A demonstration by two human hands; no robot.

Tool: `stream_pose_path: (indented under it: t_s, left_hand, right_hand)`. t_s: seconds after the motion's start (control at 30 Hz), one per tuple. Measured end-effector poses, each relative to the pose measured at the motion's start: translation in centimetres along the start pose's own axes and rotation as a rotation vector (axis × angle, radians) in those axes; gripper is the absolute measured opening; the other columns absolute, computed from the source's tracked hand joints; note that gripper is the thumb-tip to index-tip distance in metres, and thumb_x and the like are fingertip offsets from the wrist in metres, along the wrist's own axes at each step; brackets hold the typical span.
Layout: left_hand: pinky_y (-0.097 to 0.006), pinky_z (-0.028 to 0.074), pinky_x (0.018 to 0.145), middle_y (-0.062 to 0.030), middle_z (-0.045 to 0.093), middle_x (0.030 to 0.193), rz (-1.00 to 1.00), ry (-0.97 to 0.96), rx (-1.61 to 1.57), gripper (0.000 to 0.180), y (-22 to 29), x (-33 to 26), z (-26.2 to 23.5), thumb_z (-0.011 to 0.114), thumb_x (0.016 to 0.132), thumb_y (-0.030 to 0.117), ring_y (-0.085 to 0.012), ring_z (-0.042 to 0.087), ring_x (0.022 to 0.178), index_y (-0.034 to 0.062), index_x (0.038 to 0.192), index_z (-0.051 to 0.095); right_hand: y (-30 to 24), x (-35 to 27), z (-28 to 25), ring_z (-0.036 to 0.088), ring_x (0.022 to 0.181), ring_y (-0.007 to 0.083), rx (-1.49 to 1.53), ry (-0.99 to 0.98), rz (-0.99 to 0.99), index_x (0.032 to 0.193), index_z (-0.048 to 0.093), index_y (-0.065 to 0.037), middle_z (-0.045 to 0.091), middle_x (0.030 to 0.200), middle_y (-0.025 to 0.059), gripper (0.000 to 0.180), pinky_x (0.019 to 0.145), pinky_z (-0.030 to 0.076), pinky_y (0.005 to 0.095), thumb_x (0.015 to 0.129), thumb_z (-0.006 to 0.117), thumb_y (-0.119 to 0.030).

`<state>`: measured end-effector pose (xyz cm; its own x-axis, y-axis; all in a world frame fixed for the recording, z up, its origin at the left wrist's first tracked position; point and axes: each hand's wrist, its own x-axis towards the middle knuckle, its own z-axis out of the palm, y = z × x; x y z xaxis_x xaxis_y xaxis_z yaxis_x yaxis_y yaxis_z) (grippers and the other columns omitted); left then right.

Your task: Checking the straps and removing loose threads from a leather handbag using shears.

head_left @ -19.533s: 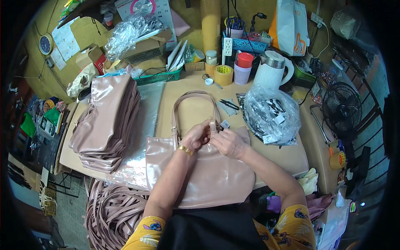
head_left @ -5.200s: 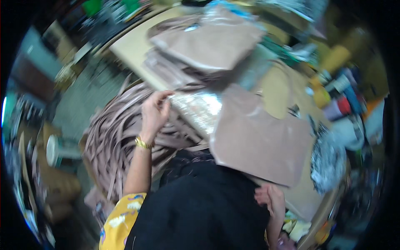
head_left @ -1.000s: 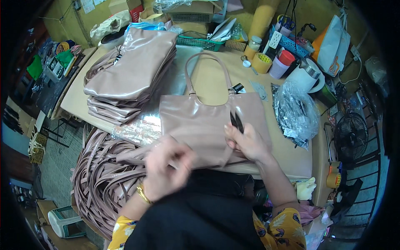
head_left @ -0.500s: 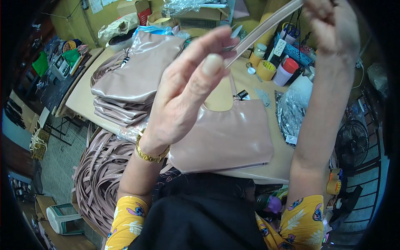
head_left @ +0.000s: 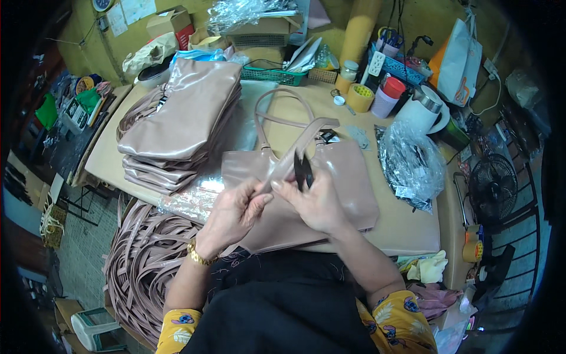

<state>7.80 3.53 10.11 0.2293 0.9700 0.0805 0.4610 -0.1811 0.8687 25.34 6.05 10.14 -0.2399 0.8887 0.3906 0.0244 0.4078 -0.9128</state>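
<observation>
My left hand [head_left: 233, 209] is closed in a pinch on a long pale-pink strap [head_left: 305, 137], which slants up and away to the right. Close beside it, my right hand [head_left: 318, 200] grips what looks like black thread snips [head_left: 303, 171], their dark tips pointing up beside the strap. Its thumb is near the strap too. Beneath both hands a glossy pale-pink handbag [head_left: 348, 183] lies flat on the table, its looped handle [head_left: 259, 118] stretched toward the far side. A small dark tag [head_left: 329, 137] shows by the handle's right base, partly covered by the strap.
A stack of matching bags [head_left: 183, 112] rests at the left of the table [head_left: 407, 236]. Many loose straps [head_left: 144, 265] hang in a heap below. On the right are a plastic-wrapped bundle [head_left: 413, 159], a white kettle [head_left: 420, 109], tape rolls [head_left: 359, 97] and a fan [head_left: 494, 180].
Both hands have come down from high above the table and drawn together over the bag. The strap has come down with them, and the black snips now show in my right hand.
</observation>
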Motion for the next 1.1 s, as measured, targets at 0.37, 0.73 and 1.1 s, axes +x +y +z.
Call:
stream_pose_path:
  t_s: [0.37,0.73,1.1]
  left_hand:
    - [-0.021,0.048,0.067,-0.0038,0.063,0.081,-0.178,-0.47,-0.78,0.039,-3.1,-1.8,3.3,0.06,0.09,0.017,-0.0086,0.059,0.071,-0.0012,0.122,0.048]
    - [-0.024,0.055,0.079,-0.0102,0.064,0.107,-0.197,-0.279,-0.892,0.046,-5.0,-3.9,2.4,0.06,0.088,0.003,-0.0143,0.065,0.092,-0.0021,0.13,0.043]
    - [-0.017,0.045,0.048,-0.0022,0.061,0.073,-0.032,0.227,-0.423,0.01,-6.3,-3.2,6.7,0.06,0.09,0.009,-0.0039,0.057,0.058,-0.0002,0.093,0.058]
  right_hand:
    - [2.8,-1.5,-4.4,0.05,0.058,0.0242,-0.555,-0.155,-0.014,0.08,0.057,0.0,0.05,0.068,0.0123,0.019,0.055,0.04,0.0337,0.083,0.065,-0.016]
    - [4.2,-1.8,-4.7,0.042,0.059,0.0115,-0.434,-0.166,0.196,0.077,0.055,0.002,0.047,0.063,0.0064,0.025,0.055,0.036,0.0287,0.087,0.063,-0.019]
    - [3.8,-2.3,-3.0,0.058,0.074,0.0223,-0.615,0.103,-0.259,0.1,0.059,-0.001,0.058,0.087,0.0126,0.03,0.062,0.046,0.0346,0.083,0.068,-0.024]
